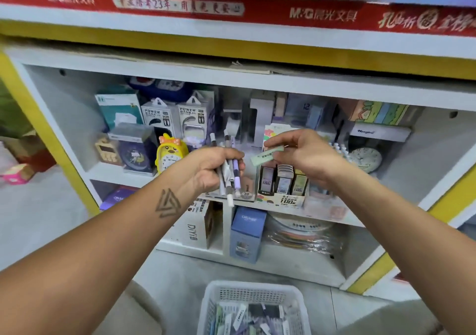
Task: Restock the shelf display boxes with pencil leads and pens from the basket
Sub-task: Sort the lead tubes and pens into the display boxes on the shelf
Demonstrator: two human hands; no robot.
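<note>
Left hand grip curled round bundle of pens, just left of display box on shelf. Right hand grip pinching green lead case above display box. Basket on floor, well below display box.

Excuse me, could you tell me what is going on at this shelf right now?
A person is restocking a stationery shelf. The left hand grips a bunch of grey and purple pens, held upright. The right hand pinches a slim pale green pencil lead case just above the cardboard display box, whose compartments already hold similar cases. Below, a white plastic mesh basket sits on the floor with more stock in it.
</note>
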